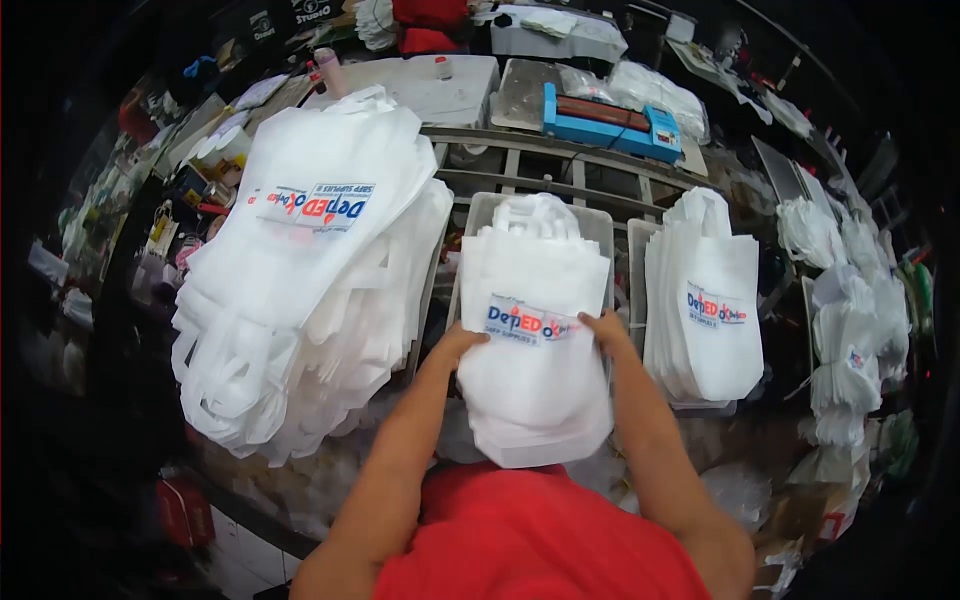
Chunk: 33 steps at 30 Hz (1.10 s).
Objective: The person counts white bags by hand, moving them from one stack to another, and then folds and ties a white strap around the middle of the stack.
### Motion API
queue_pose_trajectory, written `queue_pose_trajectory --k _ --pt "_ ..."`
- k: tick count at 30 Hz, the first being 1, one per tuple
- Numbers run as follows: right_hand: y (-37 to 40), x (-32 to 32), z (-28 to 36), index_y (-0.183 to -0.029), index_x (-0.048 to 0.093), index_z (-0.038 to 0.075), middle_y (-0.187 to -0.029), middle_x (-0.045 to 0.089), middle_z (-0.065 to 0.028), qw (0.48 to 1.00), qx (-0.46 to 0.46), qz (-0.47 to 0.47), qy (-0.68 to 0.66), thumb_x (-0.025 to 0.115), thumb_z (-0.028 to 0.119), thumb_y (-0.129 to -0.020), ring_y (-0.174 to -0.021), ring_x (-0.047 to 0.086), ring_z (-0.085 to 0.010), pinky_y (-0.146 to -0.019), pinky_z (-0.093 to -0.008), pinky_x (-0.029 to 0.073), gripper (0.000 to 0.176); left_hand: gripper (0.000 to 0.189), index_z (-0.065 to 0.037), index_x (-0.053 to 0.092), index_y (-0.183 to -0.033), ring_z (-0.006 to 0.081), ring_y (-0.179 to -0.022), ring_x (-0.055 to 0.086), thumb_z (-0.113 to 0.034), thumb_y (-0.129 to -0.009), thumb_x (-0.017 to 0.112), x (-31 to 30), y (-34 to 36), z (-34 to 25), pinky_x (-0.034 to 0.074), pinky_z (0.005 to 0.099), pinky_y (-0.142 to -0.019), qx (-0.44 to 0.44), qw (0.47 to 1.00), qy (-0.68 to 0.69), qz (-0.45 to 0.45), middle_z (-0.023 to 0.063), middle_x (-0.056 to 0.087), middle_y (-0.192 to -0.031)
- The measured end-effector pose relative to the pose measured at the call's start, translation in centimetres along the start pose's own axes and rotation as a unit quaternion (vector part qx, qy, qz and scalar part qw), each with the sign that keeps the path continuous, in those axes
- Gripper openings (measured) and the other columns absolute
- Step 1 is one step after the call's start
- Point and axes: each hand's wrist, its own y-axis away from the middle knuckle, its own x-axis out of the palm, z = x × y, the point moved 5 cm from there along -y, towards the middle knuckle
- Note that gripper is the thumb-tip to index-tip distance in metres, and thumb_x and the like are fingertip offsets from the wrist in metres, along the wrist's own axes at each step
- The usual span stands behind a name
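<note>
- Gripping the pile of white tote bags (pixel 537 400) by its two side edges, the left hand (pixel 466 342) and the right hand (pixel 605 330) look closed, thumbs toward the front; the fingers behind are hidden, so I cannot tell how many bags they take.
- Between the hands, the fabric seems light, soft and a little slippery, not fragile; I judge the side edges a good place for holding, as many layers together should bend less than one.
- On the top bag, between the thumbs, "DepED" and "SUPPLIES" can be read; the smallest line cannot.
- Right of the grip, a bag stack (pixel 725 345) carries similar print; left of it, a bigger bag heap (pixel 300 265) shows it upside down.
- Beyond the grip is a blue machine (pixel 600 132); farther left, a black box (pixel 315 20) reads "STUDIO".
</note>
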Motion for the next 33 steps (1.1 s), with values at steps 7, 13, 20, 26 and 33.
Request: queue_pose_trajectory --k 7,13,20,26,33 --pt "5.1 -2.3 9.6 -0.122 0.055 -0.008 -0.109 0.068 -0.0191 0.991 -0.036 0.039 -0.126 0.073 0.003 -0.085 -0.090 0.069 -0.0258 -0.076 -0.0378 0.058 0.042 0.043 0.004 0.052 -0.134 0.0300 -0.107 0.067 -0.001 -0.092 0.058 2.4 0.6 -9.1 0.056 0.0426 -0.090 -0.006 1.000 0.002 -0.013 0.0194 0.066 -0.120" --pt "16.5 -7.9 30.0 -0.133 0.045 -0.003 -0.119 0.064 -0.0153 0.933 -0.315 0.008 -0.174 0.071 0.013 -0.091 -0.109 0.062 -0.0201 -0.096 -0.0314 0.049 0.052 0.058 0.004 0.041 -0.142 0.0248 -0.117 0.058 0.002 -0.086 0.057 8.5 6.7 -27.3 0.048 0.0356 -0.100 0.237 0.968 -0.082 0.010 0.0164 0.059 -0.128" --pt "18.6 -9.6 34.4 -0.132 0.048 -0.002 -0.118 0.063 -0.0122 0.884 -0.456 -0.058 -0.088 0.068 0.015 -0.095 -0.109 0.061 -0.0196 -0.094 -0.0324 0.048 0.046 0.055 0.004 0.038 -0.143 0.0248 -0.122 0.054 -0.014 -0.096 0.060 11.4 11.2 -34.8 0.044 0.0368 -0.104 0.474 0.854 -0.184 -0.107 0.0177 0.056 -0.130" --pt "14.5 -7.2 24.8 -0.145 0.038 0.000 -0.137 0.053 -0.0135 0.932 -0.339 -0.038 -0.122 0.064 0.005 -0.093 -0.127 0.051 -0.0219 -0.108 -0.0343 0.040 0.059 0.052 0.003 0.049 -0.133 0.0252 -0.119 0.056 0.001 -0.081 0.054 7.6 6.0 -24.8 0.044 0.0349 -0.101 0.412 0.905 -0.093 -0.058 0.0161 0.058 -0.127" --pt "12.7 -4.9 22.7 -0.140 0.042 0.000 -0.127 0.057 -0.0121 0.919 -0.364 -0.032 -0.150 0.049 -0.002 -0.088 -0.115 0.057 -0.0208 -0.102 -0.0342 0.043 0.053 0.037 0.001 0.061 -0.121 0.0251 -0.107 0.064 -0.008 -0.086 0.070 6.2 3.1 -20.2 0.050 0.0383 -0.092 0.374 0.882 -0.265 -0.105 0.0151 0.068 -0.113"
